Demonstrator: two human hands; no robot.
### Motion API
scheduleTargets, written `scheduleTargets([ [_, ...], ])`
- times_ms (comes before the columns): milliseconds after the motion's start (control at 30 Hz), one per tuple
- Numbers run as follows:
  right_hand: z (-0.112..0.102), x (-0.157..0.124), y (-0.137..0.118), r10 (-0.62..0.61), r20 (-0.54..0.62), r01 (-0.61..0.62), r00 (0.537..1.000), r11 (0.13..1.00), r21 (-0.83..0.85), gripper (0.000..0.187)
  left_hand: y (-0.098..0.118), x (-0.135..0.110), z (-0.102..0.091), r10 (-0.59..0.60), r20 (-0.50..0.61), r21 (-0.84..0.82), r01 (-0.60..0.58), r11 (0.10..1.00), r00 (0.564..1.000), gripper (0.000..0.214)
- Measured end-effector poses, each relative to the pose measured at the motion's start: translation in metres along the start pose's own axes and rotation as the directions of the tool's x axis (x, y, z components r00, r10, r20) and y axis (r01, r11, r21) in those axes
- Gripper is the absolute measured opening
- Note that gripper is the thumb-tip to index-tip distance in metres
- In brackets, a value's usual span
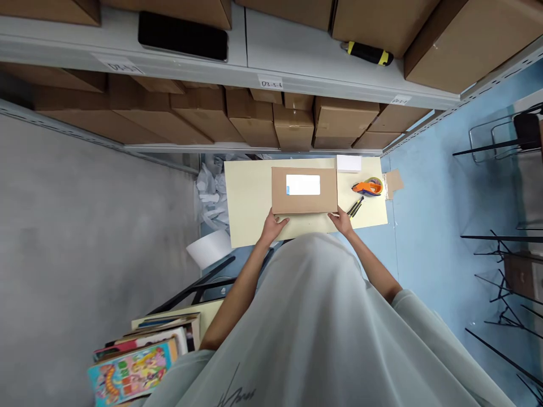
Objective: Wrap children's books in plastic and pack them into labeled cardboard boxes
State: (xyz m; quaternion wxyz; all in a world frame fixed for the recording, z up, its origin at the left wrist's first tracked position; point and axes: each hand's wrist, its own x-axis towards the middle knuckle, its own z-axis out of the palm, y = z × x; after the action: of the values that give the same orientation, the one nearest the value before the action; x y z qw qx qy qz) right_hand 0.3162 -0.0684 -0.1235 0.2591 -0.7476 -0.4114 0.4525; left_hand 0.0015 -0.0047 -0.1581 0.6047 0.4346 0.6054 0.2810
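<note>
A closed brown cardboard box (pixel 304 206) with a white label (pixel 302 185) on top is at the middle of a pale yellow tabletop (pixel 250 195). My left hand (pixel 274 226) grips its near left corner, thumb apart on the near side and the other fingers partly hidden by the box. At the near right corner my right hand (pixel 341 221) holds it in the same way. To the right of the box lie an orange tape dispenser (pixel 367 187) and dark pen-like tools (pixel 355 207). A small white stack of labels or paper (pixel 348 164) sits at the back edge.
Above the table, metal shelving (pixel 271 70) carries several cardboard boxes, a black phone (pixel 183 35) and a black-yellow cutter (pixel 370 53). Crumpled white paper (pixel 211 192) and a white roll (pixel 209 249) are left of the table. Books (pixel 136 367) lie at lower left; black metal frames stand right.
</note>
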Motion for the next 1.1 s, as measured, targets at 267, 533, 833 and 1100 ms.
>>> scheduleTargets([
  [267,-0.036,-0.011,-0.028,-0.198,-0.097,0.199,0.975,0.980,0.005,0.064,0.043,-0.024,-0.015,0.150,-0.087,0.003,-0.150,0.989,0.985,0.074],
  [533,-0.057,0.029,-0.056,-0.247,-0.099,0.248,0.964,0.969,-0.002,0.075,0.080,-0.010,-0.011,0.197,-0.006,-0.039,-0.197,0.980,0.980,0.098],
  [833,-0.064,0.032,-0.015,-0.158,0.212,0.136,0.964,0.984,0.115,0.113,0.037,0.003,0.005,0.089,0.079,-0.045,-0.085,0.995,0.993,0.127],
  [1100,-0.050,0.028,-0.019,-0.164,0.118,0.149,0.979,0.981,0.127,0.080,0.036,0.019,0.018,0.021,-0.041,-0.023,-0.022,0.999,0.999,0.079],
])
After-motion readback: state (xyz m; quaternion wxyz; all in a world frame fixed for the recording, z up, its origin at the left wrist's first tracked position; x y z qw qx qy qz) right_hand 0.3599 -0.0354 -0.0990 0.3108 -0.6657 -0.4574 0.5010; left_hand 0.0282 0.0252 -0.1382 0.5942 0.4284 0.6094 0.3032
